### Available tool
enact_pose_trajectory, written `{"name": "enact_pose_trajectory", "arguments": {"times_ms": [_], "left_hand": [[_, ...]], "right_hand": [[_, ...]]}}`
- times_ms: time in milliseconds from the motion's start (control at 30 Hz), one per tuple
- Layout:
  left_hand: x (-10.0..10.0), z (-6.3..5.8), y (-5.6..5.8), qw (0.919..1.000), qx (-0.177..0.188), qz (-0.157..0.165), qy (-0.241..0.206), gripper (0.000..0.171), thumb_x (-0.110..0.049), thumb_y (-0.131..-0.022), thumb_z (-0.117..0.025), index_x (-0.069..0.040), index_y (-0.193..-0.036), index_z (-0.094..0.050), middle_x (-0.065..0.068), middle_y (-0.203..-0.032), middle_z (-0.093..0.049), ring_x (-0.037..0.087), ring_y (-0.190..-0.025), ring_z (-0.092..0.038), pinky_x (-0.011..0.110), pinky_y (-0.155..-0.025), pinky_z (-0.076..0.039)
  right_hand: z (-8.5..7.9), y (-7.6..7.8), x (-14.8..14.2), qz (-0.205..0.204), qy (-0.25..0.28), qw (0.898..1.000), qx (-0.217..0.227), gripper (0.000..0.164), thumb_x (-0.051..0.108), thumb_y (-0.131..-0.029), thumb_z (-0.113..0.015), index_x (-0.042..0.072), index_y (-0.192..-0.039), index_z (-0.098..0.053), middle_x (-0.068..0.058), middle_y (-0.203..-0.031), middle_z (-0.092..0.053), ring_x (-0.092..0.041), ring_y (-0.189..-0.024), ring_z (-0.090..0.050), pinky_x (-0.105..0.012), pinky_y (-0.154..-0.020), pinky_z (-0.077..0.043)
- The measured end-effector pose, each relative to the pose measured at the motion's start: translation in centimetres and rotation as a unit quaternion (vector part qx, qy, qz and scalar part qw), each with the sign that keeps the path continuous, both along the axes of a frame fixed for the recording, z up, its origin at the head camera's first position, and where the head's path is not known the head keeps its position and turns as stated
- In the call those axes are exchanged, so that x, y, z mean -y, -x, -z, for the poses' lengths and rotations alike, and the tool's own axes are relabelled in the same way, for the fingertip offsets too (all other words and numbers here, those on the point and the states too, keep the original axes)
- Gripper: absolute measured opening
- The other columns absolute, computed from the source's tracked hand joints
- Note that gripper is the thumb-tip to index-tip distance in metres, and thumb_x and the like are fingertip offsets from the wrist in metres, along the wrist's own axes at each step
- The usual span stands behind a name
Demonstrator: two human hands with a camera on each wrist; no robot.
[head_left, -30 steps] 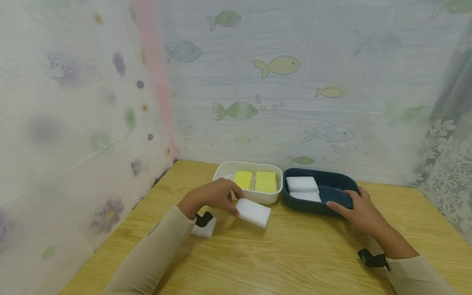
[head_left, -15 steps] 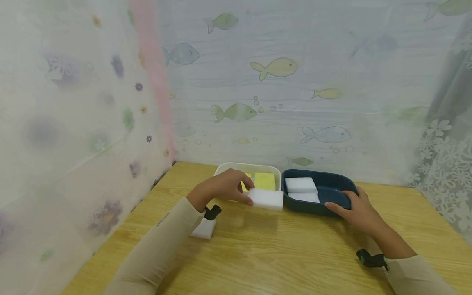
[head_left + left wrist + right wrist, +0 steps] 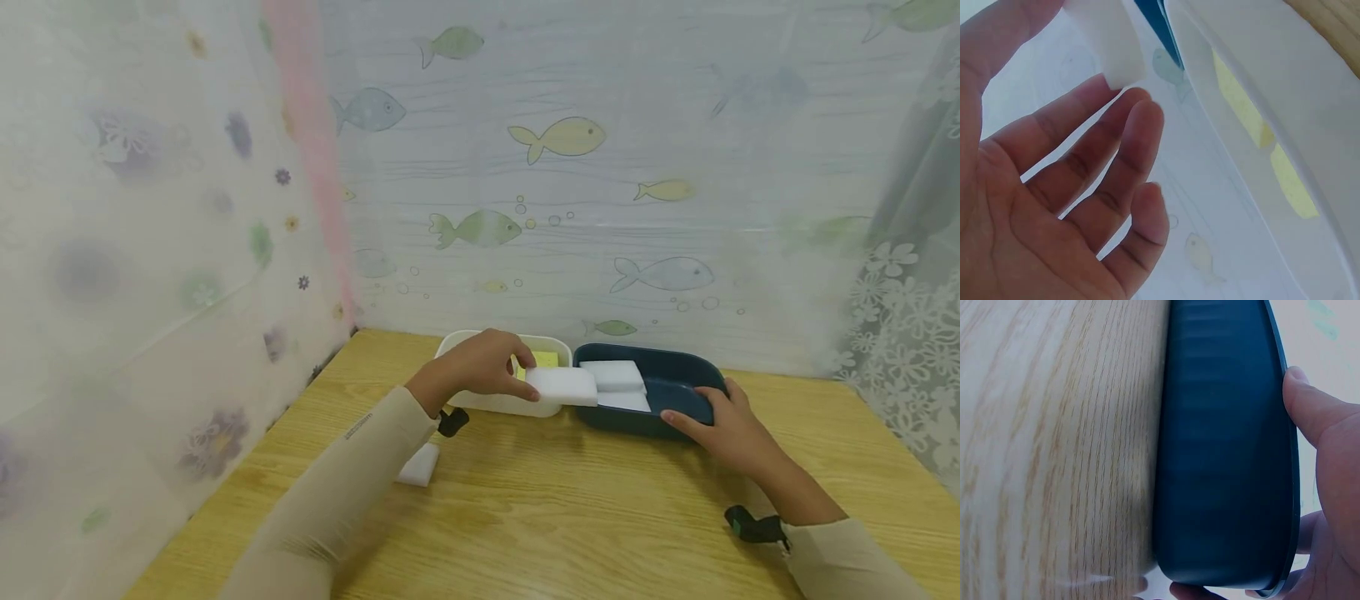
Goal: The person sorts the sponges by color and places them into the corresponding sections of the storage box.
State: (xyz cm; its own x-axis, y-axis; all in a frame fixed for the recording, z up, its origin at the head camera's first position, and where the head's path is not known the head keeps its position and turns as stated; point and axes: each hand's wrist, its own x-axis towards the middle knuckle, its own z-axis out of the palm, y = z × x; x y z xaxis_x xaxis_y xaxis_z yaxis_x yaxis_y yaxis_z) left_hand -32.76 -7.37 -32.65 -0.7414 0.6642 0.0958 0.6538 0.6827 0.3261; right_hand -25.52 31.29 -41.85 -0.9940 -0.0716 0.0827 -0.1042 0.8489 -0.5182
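Observation:
In the head view my left hand point(image 3: 491, 367) pinches a white sponge point(image 3: 564, 386) by its left end, between thumb and fingers. The sponge overlaps the left side of the dark blue bin point(image 3: 628, 422), where two white sponges point(image 3: 617, 374) lie one in front of the other. My right hand point(image 3: 733, 429) grips that bin's right end, thumb over the front rim; the right wrist view shows the thumb and fingers around the bin's wall point(image 3: 1229, 456). Under my left forearm a further white sponge point(image 3: 420, 465) lies on the table, partly covered by the sleeve.
A white bin point(image 3: 510, 404) stands left of the blue one, partly behind my left hand. It holds yellow sponges point(image 3: 1238, 103), two of which show in the left wrist view. Both bins stand on a wooden table point(image 3: 570, 508) close to a fish-patterned curtain point(image 3: 480, 275).
My left hand has carried the white sponge up and right, from over the table in front of the white bin to the blue bin's left side. The right hand has kept its hold.

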Motion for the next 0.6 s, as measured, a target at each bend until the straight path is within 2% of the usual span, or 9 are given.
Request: {"name": "enact_pose_trajectory", "arguments": {"times_ms": [267,467,600], "left_hand": [[-2.8,-0.3,1.1,0.9994,-0.018,-0.013,0.025,0.051,-0.055,-0.079,-0.087,-0.02,-0.116,-0.078,-0.008,-0.111,-0.073,0.01,-0.092,-0.063,0.027,-0.074,-0.053],[-5.4,-0.5,1.5,0.9983,-0.026,-0.026,0.044,0.053,-0.057,-0.08,-0.085,-0.021,-0.118,-0.078,-0.008,-0.123,-0.072,0.01,-0.1,-0.06,0.029,-0.078,-0.053],[-6.7,-0.3,1.8,0.9978,-0.024,-0.033,0.053,0.054,-0.057,-0.08,-0.085,-0.019,-0.118,-0.077,-0.006,-0.121,-0.073,0.011,-0.097,-0.06,0.029,-0.077,-0.053]], "right_hand": [[0.1,0.1,-0.1,0.003,-0.003,1.0,0.001,0.103,0.067,-0.097,-0.058,-0.013,-0.155,-0.029,-0.048,-0.159,0.008,-0.074,-0.138,-0.017,-0.083,-0.101,-0.031],[0.0,0.0,-0.1,0.007,-0.005,1.0,-0.002,0.104,0.068,-0.097,-0.058,-0.013,-0.155,-0.029,-0.048,-0.159,0.006,-0.074,-0.138,-0.018,-0.083,-0.101,-0.031],[-0.1,-0.1,0.1,0.008,-0.008,1.0,-0.006,0.104,0.068,-0.096,-0.059,-0.014,-0.154,-0.03,-0.048,-0.159,0.004,-0.074,-0.137,-0.02,-0.082,-0.1,-0.032]]}}
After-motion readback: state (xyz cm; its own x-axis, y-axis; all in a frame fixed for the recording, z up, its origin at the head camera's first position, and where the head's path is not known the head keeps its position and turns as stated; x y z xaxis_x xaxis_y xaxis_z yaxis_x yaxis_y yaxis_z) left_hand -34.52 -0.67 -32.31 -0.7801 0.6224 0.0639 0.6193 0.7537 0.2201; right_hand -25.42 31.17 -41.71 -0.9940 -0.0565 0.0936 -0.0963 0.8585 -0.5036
